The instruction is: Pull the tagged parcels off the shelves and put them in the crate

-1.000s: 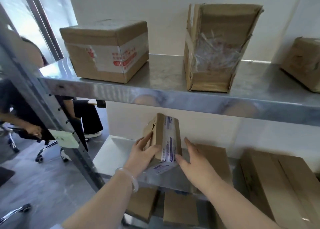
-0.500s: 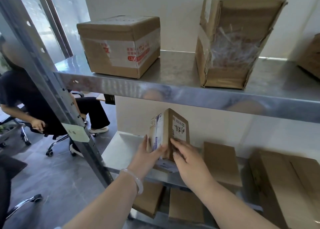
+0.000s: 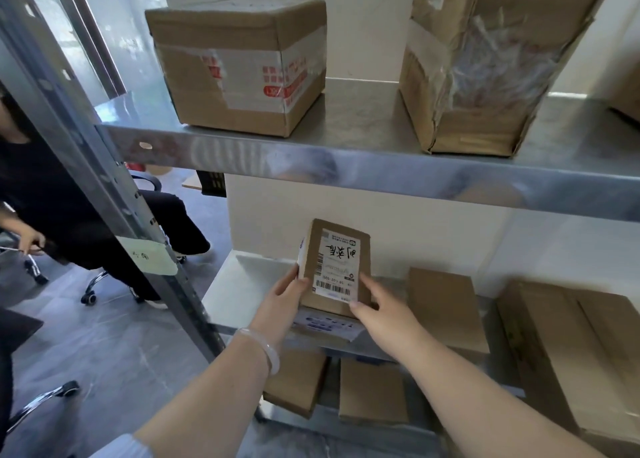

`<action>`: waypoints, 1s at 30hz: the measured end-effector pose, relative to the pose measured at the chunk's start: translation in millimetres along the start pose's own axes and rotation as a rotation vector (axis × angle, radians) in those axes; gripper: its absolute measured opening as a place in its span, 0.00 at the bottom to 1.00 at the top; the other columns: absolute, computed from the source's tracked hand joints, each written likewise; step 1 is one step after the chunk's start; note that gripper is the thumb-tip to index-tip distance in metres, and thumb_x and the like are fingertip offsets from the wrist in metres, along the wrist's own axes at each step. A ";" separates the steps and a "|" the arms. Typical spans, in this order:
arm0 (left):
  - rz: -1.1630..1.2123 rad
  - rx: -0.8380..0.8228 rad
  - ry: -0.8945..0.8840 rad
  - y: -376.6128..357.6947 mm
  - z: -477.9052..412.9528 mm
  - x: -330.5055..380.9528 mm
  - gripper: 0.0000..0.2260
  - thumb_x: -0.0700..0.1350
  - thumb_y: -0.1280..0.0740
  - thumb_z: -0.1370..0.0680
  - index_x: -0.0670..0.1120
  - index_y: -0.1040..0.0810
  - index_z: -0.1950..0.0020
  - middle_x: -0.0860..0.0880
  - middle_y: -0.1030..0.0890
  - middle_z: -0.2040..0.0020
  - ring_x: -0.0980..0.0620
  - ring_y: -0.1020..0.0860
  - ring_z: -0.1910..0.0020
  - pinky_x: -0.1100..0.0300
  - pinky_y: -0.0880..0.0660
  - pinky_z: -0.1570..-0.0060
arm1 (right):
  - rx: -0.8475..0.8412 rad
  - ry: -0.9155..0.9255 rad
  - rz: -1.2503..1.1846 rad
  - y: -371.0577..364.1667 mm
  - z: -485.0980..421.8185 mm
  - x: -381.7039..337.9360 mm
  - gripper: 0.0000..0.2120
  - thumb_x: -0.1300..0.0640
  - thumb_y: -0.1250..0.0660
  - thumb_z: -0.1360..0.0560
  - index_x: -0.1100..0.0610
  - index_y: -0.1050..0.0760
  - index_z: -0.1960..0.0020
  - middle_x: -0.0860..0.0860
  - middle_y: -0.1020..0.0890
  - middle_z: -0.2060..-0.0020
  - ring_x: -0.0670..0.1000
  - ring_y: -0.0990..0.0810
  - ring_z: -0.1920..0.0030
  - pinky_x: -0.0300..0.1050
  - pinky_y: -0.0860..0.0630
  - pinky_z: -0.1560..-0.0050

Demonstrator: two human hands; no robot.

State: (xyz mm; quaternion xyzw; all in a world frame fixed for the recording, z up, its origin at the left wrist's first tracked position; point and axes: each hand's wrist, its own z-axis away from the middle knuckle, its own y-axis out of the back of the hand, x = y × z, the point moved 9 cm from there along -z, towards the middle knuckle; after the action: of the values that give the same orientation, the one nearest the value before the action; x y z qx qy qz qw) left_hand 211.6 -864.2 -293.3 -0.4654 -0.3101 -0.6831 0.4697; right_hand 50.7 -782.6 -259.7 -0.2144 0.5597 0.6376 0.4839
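1. Shiny metal shelves stand against a pale wall, with brown boxes on every level.
2. One small parcel stands on its end at the front left of the middle shelf. Its white label faces out. It rests on a flat parcel with blue print.
3. The left hand grips the small parcel's left edge. The right hand pinches its lower right corner, with a finger on the label.
4. I think the job is not far along for this parcel. It is held but is not off the shelf yet. No crate shows, so I cannot tell how many parcels are in it. Lots of boxes sit on the shelves, like the taped box and the torn box up top. I cannot see tags on them.
5. Room to move is tight above, because the top shelf's edge hangs over the parcel. Pulling it straight out looks best. A flat box lies just beside it on the right. The metal post leans near on the left. A person on a wheeled chair sits past the post.
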 end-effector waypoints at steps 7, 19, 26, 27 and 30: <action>-0.369 0.060 -0.085 19.1 -7.5 -3.0 0.21 0.51 0.37 0.19 0.69 0.35 0.29 0.62 0.21 0.40 0.59 0.22 0.45 0.58 0.25 0.44 | -0.066 -0.063 0.054 -33.5 -16.6 7.6 0.32 0.49 0.36 0.21 0.39 0.48 0.23 0.46 0.37 0.25 0.48 0.32 0.30 0.46 0.32 0.32; -0.722 0.237 -0.280 9.6 -25.3 39.4 0.27 0.55 0.36 0.21 0.59 0.38 0.23 0.50 0.27 0.35 0.43 0.28 0.34 0.46 0.29 0.35 | 0.092 0.031 0.141 19.6 -6.3 10.9 0.30 0.41 0.39 0.22 0.33 0.48 0.25 0.42 0.40 0.24 0.49 0.38 0.26 0.42 0.40 0.33; -0.823 -0.115 -0.557 -133.5 2.2 71.8 0.22 0.56 0.36 0.23 0.61 0.30 0.28 0.54 0.36 0.23 0.49 0.41 0.24 0.53 0.45 0.26 | 0.403 -0.010 0.120 123.5 25.1 44.3 0.28 0.47 0.35 0.22 0.42 0.41 0.25 0.45 0.36 0.27 0.48 0.35 0.29 0.39 0.38 0.33; -0.838 -0.185 -0.547 -152.1 5.2 61.4 0.21 0.56 0.37 0.22 0.59 0.28 0.29 0.54 0.36 0.23 0.49 0.41 0.23 0.53 0.44 0.25 | 0.418 -0.025 0.127 132.4 28.5 52.3 0.28 0.49 0.35 0.22 0.46 0.40 0.24 0.47 0.36 0.27 0.48 0.36 0.29 0.39 0.40 0.32; -0.884 -0.273 -0.412 -178.4 5.0 24.1 0.27 0.58 0.37 0.21 0.57 0.39 0.22 0.51 0.40 0.22 0.48 0.44 0.22 0.53 0.44 0.24 | 0.426 -0.116 0.127 145.7 36.5 82.4 0.30 0.52 0.34 0.23 0.51 0.40 0.23 0.51 0.36 0.26 0.51 0.37 0.27 0.45 0.40 0.28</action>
State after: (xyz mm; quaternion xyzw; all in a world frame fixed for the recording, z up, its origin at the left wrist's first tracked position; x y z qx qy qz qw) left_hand 44.4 -803.1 -266.6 -0.4719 -0.4718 -0.7448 -0.0004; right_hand -100.6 -704.1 -242.8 -0.0344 0.6652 0.5456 0.5085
